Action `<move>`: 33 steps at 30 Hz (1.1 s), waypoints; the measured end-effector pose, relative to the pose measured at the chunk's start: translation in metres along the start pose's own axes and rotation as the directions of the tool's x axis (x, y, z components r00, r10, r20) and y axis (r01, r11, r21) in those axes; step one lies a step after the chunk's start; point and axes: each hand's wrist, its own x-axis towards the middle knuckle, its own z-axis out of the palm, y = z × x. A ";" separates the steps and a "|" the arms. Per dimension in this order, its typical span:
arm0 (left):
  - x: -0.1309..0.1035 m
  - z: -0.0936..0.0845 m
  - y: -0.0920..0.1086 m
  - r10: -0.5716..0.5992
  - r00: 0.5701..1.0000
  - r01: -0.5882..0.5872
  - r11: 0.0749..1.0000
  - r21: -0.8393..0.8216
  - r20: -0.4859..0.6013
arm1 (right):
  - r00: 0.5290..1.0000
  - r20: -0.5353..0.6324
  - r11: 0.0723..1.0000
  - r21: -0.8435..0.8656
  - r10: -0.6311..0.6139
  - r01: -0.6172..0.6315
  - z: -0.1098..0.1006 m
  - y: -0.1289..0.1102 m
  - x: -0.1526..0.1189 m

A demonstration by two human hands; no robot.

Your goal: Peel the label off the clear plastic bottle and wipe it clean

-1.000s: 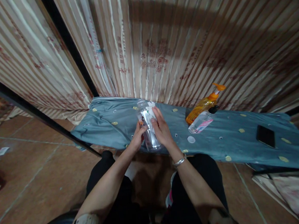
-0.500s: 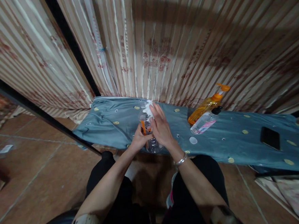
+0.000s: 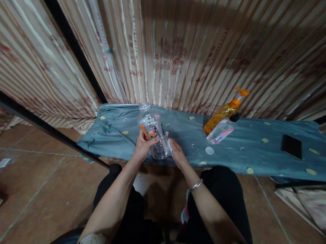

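Note:
A clear plastic bottle with an orange label stands tilted, its neck leaning away to the left. My left hand is wrapped round its left side, thumb across the front. At the bottle's lower right, my right hand is closed on a white tissue, which touches the bottle's side. Part of the tissue is hidden behind my fingers. No cap shows on the bottle's mouth.
On the teal cloth lie an orange pump bottle, a clear bottle with a black cap, a white round disc and a black phone. A striped curtain hangs behind; a black pole stands left.
My right hand with the tissue has moved down from the bottle's upper part to its lower right side. The bottle's neck is now uncovered and leans further left.

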 end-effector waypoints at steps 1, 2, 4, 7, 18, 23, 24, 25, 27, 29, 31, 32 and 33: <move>0.000 0.000 0.001 0.004 1.000 -0.004 1.000 -0.007 -0.012 | 0.998 0.006 0.992 0.115 0.060 -0.060 0.002 0.002 -0.002; 0.000 0.000 0.002 0.009 1.000 -0.009 1.000 -0.013 -0.024 | 0.992 0.036 0.965 0.232 0.121 -0.126 0.006 0.002 -0.003; 0.001 0.000 0.002 0.020 0.999 -0.021 1.000 -0.019 -0.044 | 0.976 0.089 0.879 0.424 0.200 -0.219 0.014 -0.002 -0.005; 0.003 0.000 0.001 0.041 0.996 -0.041 0.999 -0.010 -0.073 | 0.960 0.142 0.776 0.567 0.240 -0.277 0.029 -0.011 -0.012; 0.001 -0.010 -0.005 0.174 0.982 -0.152 0.958 0.244 -0.072 | 0.873 0.267 0.608 0.635 0.407 -0.477 0.024 -0.004 -0.050; -0.003 -0.008 -0.007 0.224 0.973 -0.194 0.918 0.346 -0.050 | 0.937 0.148 0.729 0.593 0.317 -0.340 -0.014 0.005 -0.058; -0.004 -0.007 -0.008 0.230 0.972 -0.198 0.912 0.359 -0.049 | 0.949 0.112 0.749 0.590 0.295 -0.302 -0.022 0.004 -0.059; -0.004 -0.006 -0.009 0.235 0.971 -0.200 0.908 0.369 -0.052 | 0.960 0.068 0.775 0.576 0.273 -0.261 -0.031 0.002 -0.061; -0.003 -0.003 -0.010 0.242 0.968 -0.201 0.902 0.382 -0.061 | 0.973 -0.020 0.845 0.500 0.232 -0.191 -0.047 -0.004 -0.061; -0.001 0.001 -0.010 0.251 0.966 -0.205 0.897 0.391 -0.069 | 0.980 -0.103 0.932 0.340 0.168 -0.124 -0.061 -0.012 -0.056; 0.002 0.004 -0.009 0.260 0.963 -0.212 0.891 0.401 -0.069 | 0.979 -0.201 0.998 0.063 0.040 -0.027 -0.070 -0.021 -0.046; 0.004 0.005 -0.008 0.266 0.962 -0.217 0.887 0.408 -0.067 | 0.976 -0.212 0.994 -0.104 -0.041 0.019 -0.071 -0.025 -0.039; 0.005 0.006 -0.006 0.272 0.960 -0.222 0.883 0.414 -0.063 | 0.970 -0.210 0.970 -0.234 -0.122 0.071 -0.071 -0.030 -0.031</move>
